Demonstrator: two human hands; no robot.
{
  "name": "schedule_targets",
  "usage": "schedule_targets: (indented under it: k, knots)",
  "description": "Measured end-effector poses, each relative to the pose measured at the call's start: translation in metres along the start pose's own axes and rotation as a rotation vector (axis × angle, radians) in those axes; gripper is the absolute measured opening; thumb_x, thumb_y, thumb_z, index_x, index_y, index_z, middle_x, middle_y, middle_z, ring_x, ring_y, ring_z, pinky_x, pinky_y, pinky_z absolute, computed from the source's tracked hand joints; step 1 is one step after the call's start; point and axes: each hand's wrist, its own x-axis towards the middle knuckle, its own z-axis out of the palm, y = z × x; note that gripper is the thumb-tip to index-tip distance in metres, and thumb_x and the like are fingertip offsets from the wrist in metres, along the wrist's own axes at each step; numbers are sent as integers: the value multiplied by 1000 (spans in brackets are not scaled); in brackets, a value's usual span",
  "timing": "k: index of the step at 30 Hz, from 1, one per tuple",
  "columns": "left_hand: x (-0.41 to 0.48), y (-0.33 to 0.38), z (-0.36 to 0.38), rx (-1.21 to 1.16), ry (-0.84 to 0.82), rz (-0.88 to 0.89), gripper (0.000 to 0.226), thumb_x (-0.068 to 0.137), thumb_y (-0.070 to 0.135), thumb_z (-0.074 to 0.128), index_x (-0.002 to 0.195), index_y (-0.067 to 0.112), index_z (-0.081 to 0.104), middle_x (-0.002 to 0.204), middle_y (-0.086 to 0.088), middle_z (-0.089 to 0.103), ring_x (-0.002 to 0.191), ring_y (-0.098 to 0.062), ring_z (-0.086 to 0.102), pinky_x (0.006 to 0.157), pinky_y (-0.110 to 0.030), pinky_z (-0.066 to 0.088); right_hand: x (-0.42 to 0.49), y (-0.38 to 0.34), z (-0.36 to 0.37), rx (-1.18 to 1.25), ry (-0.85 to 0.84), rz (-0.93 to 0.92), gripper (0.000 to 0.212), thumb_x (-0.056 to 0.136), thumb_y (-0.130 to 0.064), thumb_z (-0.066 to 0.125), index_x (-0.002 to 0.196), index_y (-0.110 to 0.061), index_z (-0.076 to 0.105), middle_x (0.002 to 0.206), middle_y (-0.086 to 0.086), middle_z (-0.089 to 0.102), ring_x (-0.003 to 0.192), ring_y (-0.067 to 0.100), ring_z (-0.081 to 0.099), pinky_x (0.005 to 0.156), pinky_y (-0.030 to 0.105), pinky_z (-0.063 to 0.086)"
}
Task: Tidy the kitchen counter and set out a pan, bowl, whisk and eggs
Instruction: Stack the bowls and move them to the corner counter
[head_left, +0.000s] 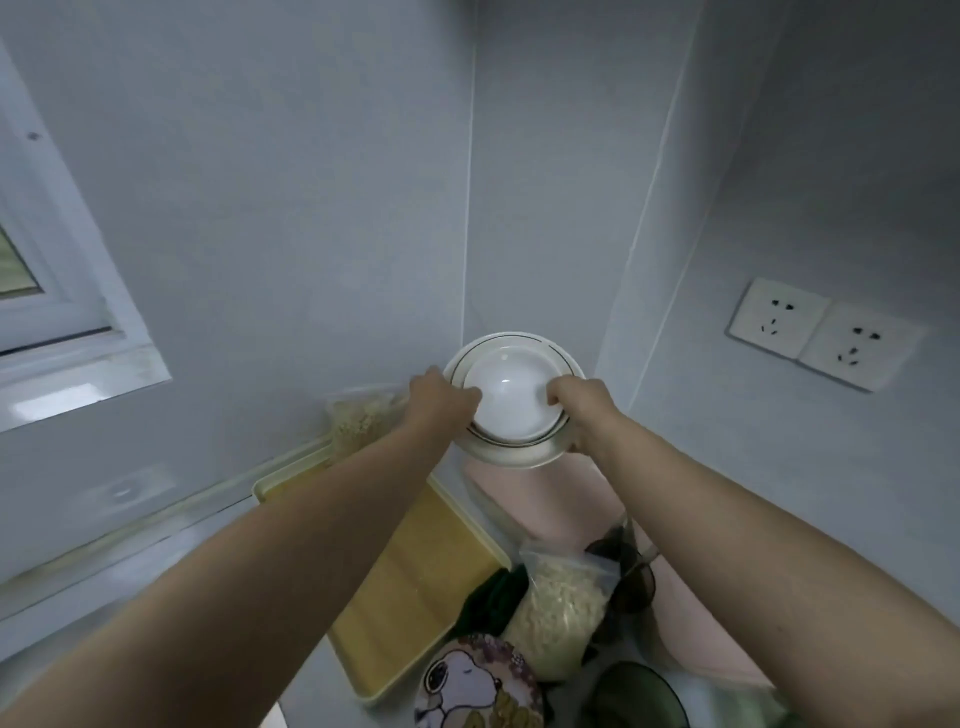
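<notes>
Both arms reach forward into the corner of the counter. A white bowl (511, 395) sits inside a larger white dish with a thin dark ring (519, 452), and the pair is lifted near the wall corner. My left hand (441, 397) grips the left rim of the stack. My right hand (582, 405) grips the right rim, thumb over the bowl's edge. No pan, whisk or eggs show in this view.
A yellow cutting board (415, 571) lies on the counter below. A pink cloth (550, 499), a clear bag of pale grains (561, 608), dark sunglasses (631, 577), a cartoon-dog plate (478, 686) and a green glass bowl (639, 696) crowd the near counter. Wall sockets (821, 332) sit at right, a window (47, 291) at left.
</notes>
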Motion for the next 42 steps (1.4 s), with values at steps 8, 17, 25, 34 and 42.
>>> schedule_targets:
  k: [8, 17, 25, 34, 42]
  knots:
    - [-78, 13, -9, -90, -139, 36, 59, 50, 31, 58, 99, -2, 63, 95, -17, 65, 83, -33, 67, 67, -35, 55, -81, 20, -49, 44, 45, 65, 56, 67, -10, 47, 123, -15, 47, 112, 9, 54, 96, 32, 55, 64, 34, 49]
    - [-163, 7, -7, -1, -264, 127, 18, 74, 22, 65, 78, 9, 53, 82, -5, 56, 77, -24, 57, 61, -27, 42, -181, 64, -101, 66, 132, 83, 39, 72, -8, 45, 109, -16, 47, 109, 9, 49, 98, 33, 51, 84, 43, 49]
    - [-238, 16, 38, -30, -410, 172, 41, 74, 22, 65, 110, 4, 59, 111, -12, 60, 100, -30, 59, 73, -30, 46, -247, 107, -172, 128, 248, 103, 21, 73, -9, 45, 93, -14, 49, 104, 10, 48, 90, 32, 52, 75, 40, 52]
    - [-320, 34, 104, -113, -517, 205, 34, 73, 19, 64, 105, 11, 53, 98, -7, 60, 89, -27, 59, 76, -30, 51, -292, 141, -272, 89, 326, 91, 30, 79, -7, 46, 108, -12, 49, 107, 13, 50, 88, 32, 53, 76, 43, 53]
    - [-396, 43, 177, -37, -595, 217, 54, 75, 21, 64, 124, 6, 48, 113, -8, 56, 99, -28, 57, 84, -34, 51, -320, 186, -366, 4, 361, 124, 21, 79, -6, 48, 99, -9, 53, 87, 10, 52, 71, 28, 55, 58, 36, 52]
